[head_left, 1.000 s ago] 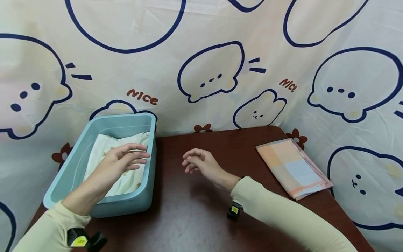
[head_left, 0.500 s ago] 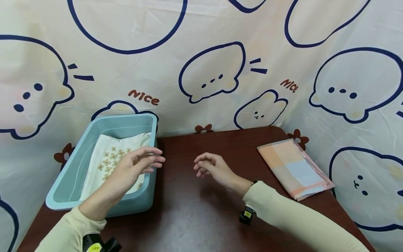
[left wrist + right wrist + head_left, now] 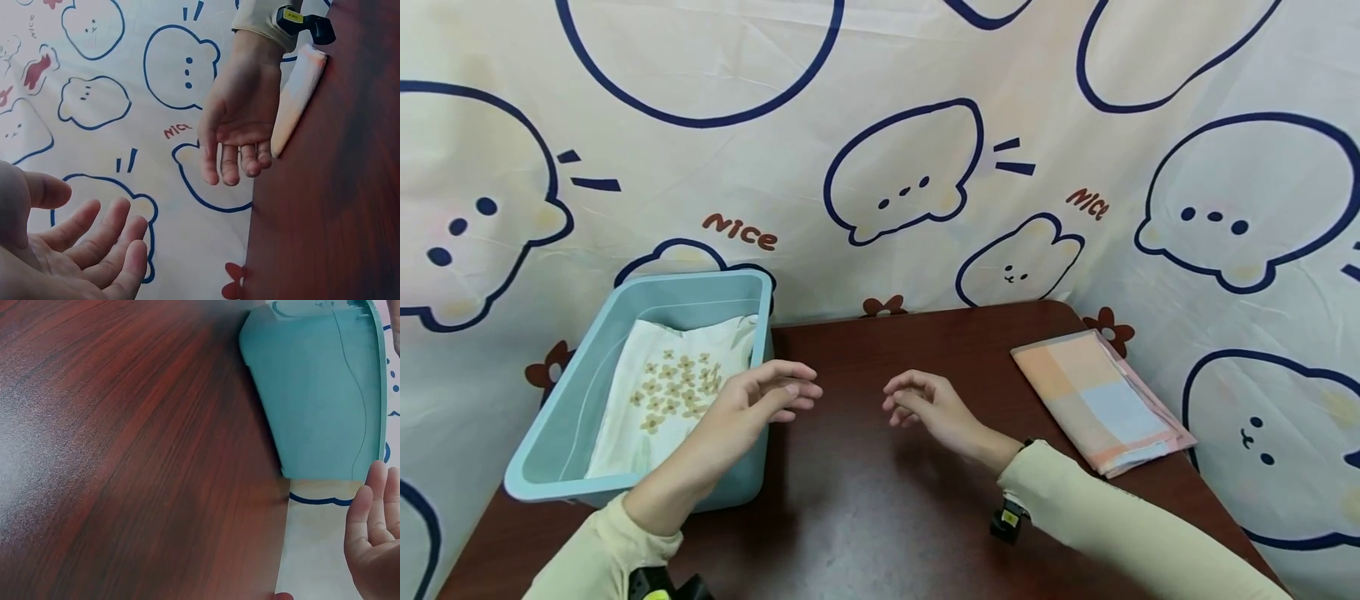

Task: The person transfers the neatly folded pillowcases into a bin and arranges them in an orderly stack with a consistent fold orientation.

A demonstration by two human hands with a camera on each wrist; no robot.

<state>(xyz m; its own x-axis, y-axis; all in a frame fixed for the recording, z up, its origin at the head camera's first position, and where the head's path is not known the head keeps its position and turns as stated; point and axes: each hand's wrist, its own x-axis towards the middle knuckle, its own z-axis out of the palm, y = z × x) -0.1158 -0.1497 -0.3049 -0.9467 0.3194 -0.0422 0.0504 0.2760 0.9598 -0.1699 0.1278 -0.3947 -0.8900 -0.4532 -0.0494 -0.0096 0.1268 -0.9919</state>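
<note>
My left hand (image 3: 760, 404) hovers in front of the right side of a light-blue plastic bin (image 3: 561, 425), fingers relaxed and holding nothing. Inside the bin lies a white cloth (image 3: 647, 358) printed with small tan flowers; the hand and forearm hide part of it. Over the middle of the table is my right hand (image 3: 943, 417), also without anything in it, its fingers loosely bent. The left wrist view shows both palms, the left hand (image 3: 87, 244) and the right hand (image 3: 244, 119), apart from each other.
A folded checked cloth (image 3: 1101, 400) in orange, blue and pink lies at the right edge of the dark brown table (image 3: 865, 525). Behind the table hangs a white curtain (image 3: 880, 75) with blue cartoon outlines.
Both hands have moved rightward and slightly nearer. The left hand has gone from above the bin to beyond its right rim, uncovering the flower print. Bin and cloths stay put.
</note>
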